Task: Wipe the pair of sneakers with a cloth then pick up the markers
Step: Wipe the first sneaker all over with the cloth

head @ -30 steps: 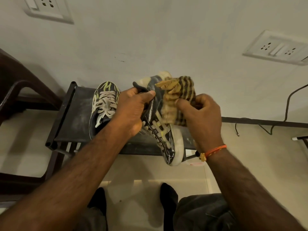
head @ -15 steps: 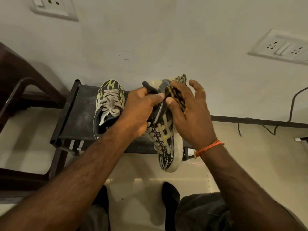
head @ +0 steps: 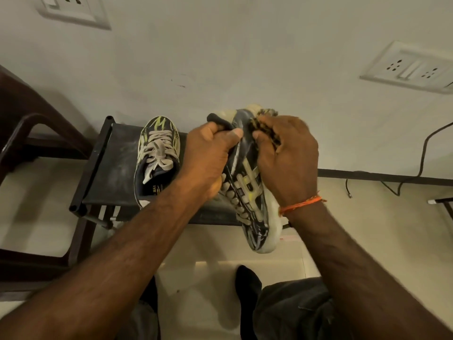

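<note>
Left hand (head: 208, 153): fingers clamped on black-and-cream patterned sneaker (head: 247, 190).
Right hand (head: 286, 158): fingers bunched checked cloth (head: 266, 123).
Technique: steadier grip, firmer strokes advised.

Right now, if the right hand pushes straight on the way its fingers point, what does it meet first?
Probably the held sneaker: the right hand already presses the checked cloth against its side. Depth is unclear.

Dark stool (head: 110, 168) by the wall — sockets (head: 407, 68) above, chair (head: 29, 133) left.
</note>
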